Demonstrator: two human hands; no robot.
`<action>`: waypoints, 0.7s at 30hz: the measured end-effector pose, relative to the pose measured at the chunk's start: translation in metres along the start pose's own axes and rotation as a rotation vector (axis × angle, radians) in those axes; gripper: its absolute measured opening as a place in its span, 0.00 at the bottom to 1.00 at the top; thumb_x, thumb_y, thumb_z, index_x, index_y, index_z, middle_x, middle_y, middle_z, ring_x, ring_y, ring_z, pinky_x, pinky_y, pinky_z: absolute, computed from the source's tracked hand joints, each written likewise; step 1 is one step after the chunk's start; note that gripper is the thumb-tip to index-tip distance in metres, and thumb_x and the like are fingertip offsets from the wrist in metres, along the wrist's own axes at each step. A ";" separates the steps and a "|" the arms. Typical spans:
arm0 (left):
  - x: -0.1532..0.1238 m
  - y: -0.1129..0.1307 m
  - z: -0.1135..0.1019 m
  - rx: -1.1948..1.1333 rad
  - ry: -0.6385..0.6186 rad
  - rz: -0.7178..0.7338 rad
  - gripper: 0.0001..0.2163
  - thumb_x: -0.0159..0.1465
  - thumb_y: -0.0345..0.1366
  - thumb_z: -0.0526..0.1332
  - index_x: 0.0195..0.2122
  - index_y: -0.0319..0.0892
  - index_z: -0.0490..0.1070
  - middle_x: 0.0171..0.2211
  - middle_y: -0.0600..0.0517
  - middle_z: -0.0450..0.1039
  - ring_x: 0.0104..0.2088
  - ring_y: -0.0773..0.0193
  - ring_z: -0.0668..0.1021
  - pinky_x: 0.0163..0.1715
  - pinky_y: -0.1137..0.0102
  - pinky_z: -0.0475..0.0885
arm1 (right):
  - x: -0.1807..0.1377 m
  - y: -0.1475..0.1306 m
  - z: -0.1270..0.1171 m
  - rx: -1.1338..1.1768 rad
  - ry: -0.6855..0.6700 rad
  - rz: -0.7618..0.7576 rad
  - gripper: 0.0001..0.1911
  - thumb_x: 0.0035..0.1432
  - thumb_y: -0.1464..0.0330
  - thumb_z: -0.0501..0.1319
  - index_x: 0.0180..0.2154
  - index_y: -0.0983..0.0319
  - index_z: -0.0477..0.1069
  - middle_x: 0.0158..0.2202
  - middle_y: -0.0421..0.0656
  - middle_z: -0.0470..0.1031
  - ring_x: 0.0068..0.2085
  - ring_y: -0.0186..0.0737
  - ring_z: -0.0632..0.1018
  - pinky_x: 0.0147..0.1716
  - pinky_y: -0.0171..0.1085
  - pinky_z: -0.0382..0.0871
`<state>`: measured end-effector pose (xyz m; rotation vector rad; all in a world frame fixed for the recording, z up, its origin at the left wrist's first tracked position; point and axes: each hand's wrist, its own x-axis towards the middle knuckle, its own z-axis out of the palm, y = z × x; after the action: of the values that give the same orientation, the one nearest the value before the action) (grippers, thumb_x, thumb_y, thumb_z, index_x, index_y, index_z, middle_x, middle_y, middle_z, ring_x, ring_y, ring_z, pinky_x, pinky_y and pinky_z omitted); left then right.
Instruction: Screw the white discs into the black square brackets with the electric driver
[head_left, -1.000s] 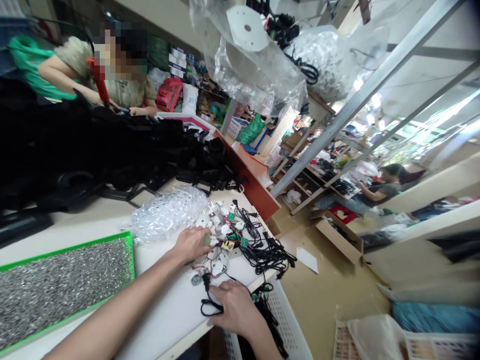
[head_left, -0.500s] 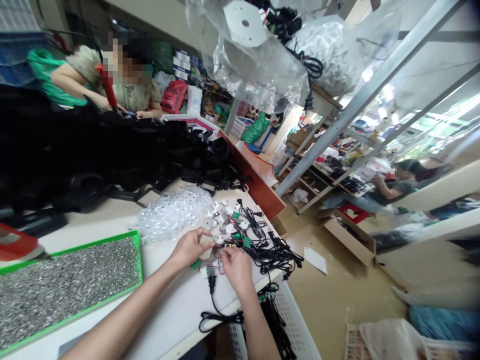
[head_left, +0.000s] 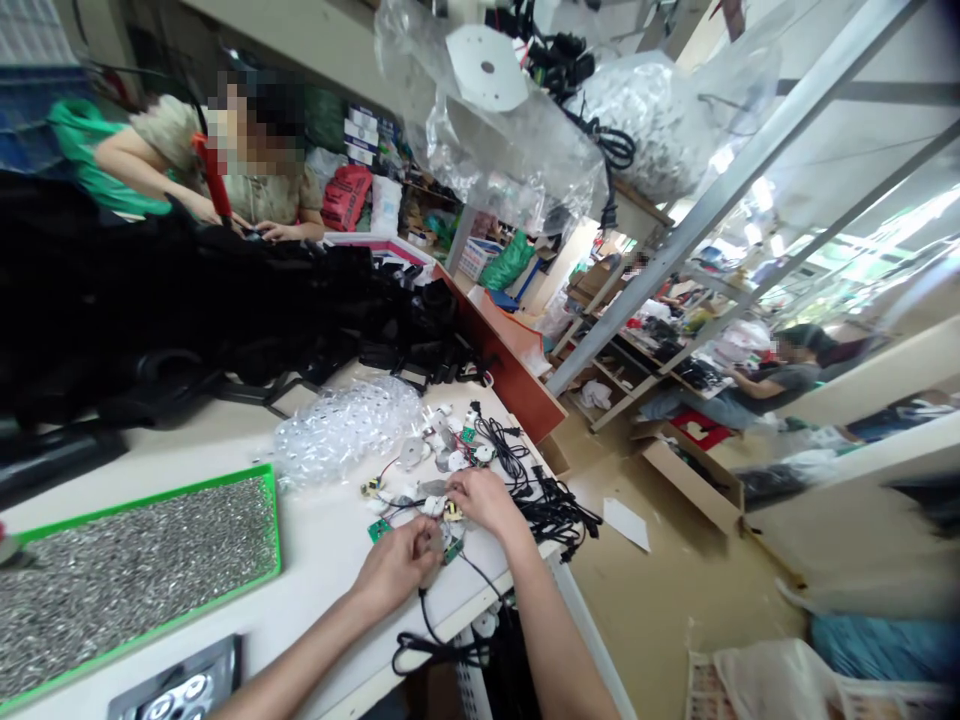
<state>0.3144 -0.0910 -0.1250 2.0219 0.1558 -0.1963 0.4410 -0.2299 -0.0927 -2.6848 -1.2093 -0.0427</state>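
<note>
My left hand (head_left: pixel 397 568) is closed in a pinch at the table's near edge, around a small greyish part partly hidden by the fingers. A black cord (head_left: pixel 424 610) hangs below it over the edge. Just above and to the right, my right hand (head_left: pixel 486 498) has its fingers bent together among white and grey parts; what they grip is hidden. A yellow-wound component (head_left: pixel 452 511) lies right below its fingertips. Left of the hands are a small green circuit board (head_left: pixel 379 529) and another yellow component (head_left: pixel 370 487) with thin wires.
Black power cords (head_left: pixel 559 510) pile up on the right edge. Clear plastic pieces (head_left: pixel 349 425) lie behind the hands. A green tray (head_left: pixel 276 520) of small metal screws stands left, near a black panel with round lenses (head_left: pixel 176 690). Across the black heap (head_left: pixel 187 300) sits a co-worker (head_left: pixel 262 190).
My left hand has moved down and right, my right hand slightly up. More of the lens panel shows at lower left. The red tool at the left edge has mostly left view.
</note>
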 end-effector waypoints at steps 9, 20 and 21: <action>0.007 0.004 -0.003 -0.140 0.080 0.058 0.15 0.58 0.36 0.54 0.46 0.41 0.68 0.21 0.59 0.58 0.24 0.66 0.66 0.27 0.72 0.60 | -0.016 -0.026 0.005 -0.014 0.394 -0.067 0.15 0.67 0.71 0.47 0.38 0.63 0.72 0.35 0.48 0.75 0.39 0.43 0.73 0.39 0.39 0.68; -0.024 -0.013 -0.029 0.117 -0.026 0.015 0.16 0.59 0.33 0.52 0.47 0.47 0.72 0.31 0.54 0.75 0.31 0.62 0.74 0.32 0.72 0.63 | -0.049 -0.023 -0.010 0.471 0.319 0.234 0.12 0.63 0.69 0.51 0.36 0.62 0.72 0.28 0.41 0.72 0.29 0.36 0.73 0.31 0.33 0.67; -0.024 -0.010 -0.029 0.110 -0.044 0.031 0.16 0.60 0.34 0.53 0.46 0.47 0.73 0.32 0.54 0.76 0.32 0.62 0.75 0.33 0.72 0.63 | -0.046 -0.023 -0.013 0.488 0.237 0.262 0.11 0.62 0.68 0.52 0.38 0.62 0.73 0.27 0.39 0.72 0.27 0.35 0.73 0.29 0.32 0.66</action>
<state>0.2909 -0.0615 -0.1158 2.1266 0.0874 -0.2335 0.3937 -0.2511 -0.0810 -2.3028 -0.6832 -0.0232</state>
